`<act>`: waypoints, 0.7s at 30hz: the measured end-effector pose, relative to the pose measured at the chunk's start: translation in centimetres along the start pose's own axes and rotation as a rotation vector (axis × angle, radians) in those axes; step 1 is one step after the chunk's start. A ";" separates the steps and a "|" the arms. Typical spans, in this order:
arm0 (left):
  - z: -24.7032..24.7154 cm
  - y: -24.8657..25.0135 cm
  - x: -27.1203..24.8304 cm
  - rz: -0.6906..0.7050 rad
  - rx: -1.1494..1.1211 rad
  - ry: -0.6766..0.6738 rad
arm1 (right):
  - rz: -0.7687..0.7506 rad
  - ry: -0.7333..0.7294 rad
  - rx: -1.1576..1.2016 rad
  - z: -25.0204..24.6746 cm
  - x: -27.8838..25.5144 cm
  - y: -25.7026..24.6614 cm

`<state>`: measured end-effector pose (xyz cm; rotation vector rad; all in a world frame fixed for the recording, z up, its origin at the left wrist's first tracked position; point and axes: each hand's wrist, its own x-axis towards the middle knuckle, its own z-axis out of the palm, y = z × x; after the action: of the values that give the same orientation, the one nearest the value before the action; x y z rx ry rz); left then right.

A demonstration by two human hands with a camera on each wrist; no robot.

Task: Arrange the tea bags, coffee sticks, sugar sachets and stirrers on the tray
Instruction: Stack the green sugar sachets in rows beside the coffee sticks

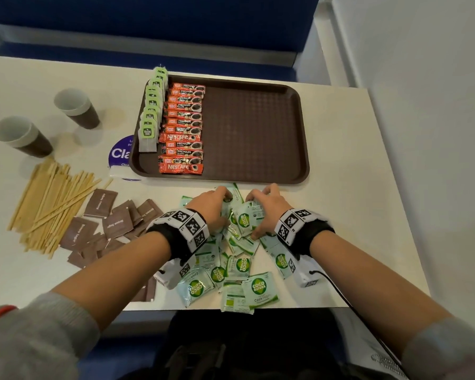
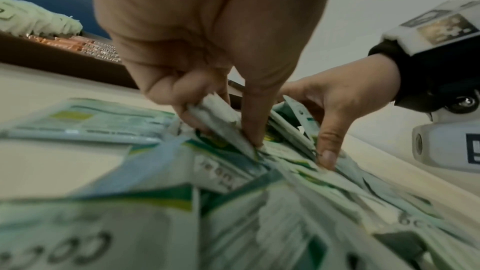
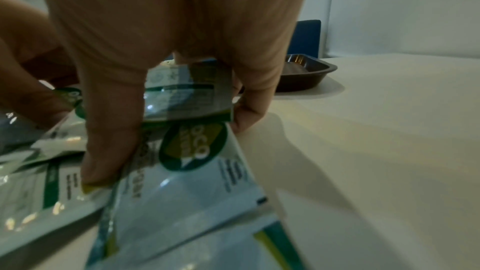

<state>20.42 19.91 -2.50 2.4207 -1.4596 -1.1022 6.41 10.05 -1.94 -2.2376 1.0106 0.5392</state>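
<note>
A brown tray (image 1: pixel 258 127) holds a row of green tea bags (image 1: pixel 150 111) along its left edge and a column of red coffee sticks (image 1: pixel 184 130) beside them. Green-and-white sugar sachets (image 1: pixel 239 267) lie heaped on the table in front of the tray. My left hand (image 1: pixel 211 204) pinches a bunch of those sachets (image 2: pixel 221 122) between thumb and curled fingers. Close beside it, my right hand (image 1: pixel 266 207) grips several more sachets (image 3: pixel 187 93) from the same heap. Brown sugar sachets (image 1: pixel 115 223) and wooden stirrers (image 1: pixel 50 198) lie to the left.
Two paper cups (image 1: pixel 74 108) (image 1: pixel 22 135) stand at the far left of the table. A round purple-and-white sticker (image 1: pixel 121 152) shows beside the tray's left edge. The table's front edge (image 1: pixel 285 307) runs just behind the sachet heap, with a blue bench behind the tray.
</note>
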 end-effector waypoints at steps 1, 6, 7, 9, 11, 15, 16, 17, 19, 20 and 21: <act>0.0 0.0 0.1 -0.003 -0.010 0.003 | 0.006 -0.010 0.025 -0.1 0.2 -0.1; -0.4 0.0 0.4 -0.049 -0.129 0.031 | -0.013 0.026 0.067 -0.3 0.9 0.2; -0.5 0.0 0.4 -0.061 -0.148 0.032 | -0.023 0.042 0.058 -0.4 0.9 0.3; -0.5 0.0 0.5 -0.070 -0.176 0.018 | -0.042 0.066 0.063 -0.8 0.8 0.5; -0.5 0.1 0.7 -0.054 -0.197 0.006 | -0.058 0.073 0.101 -1.2 0.7 0.6; -0.8 0.6 0.9 -0.001 -0.260 0.020 | -0.069 0.067 0.197 -1.7 0.9 0.6; -0.9 0.6 1.0 0.006 -0.283 0.030 | -0.067 0.065 0.243 -1.9 1.0 0.5; -1.1 0.8 1.0 0.016 -0.327 0.038 | -0.067 0.072 0.285 -2.1 1.0 0.4; -1.3 1.1 0.9 0.036 -0.464 0.045 | -0.070 0.092 0.331 -2.5 1.1 0.2; -1.5 1.3 0.7 0.046 -0.509 0.049 | -0.069 0.095 0.348 -2.7 1.1 0.0; -1.6 1.5 0.5 0.054 -0.536 0.047 | -0.067 0.099 0.358 -2.9 1.1 -0.1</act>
<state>20.52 18.27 -0.94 2.0050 -1.0357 -1.2221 7.51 7.57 -0.42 -1.9835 0.9893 0.1995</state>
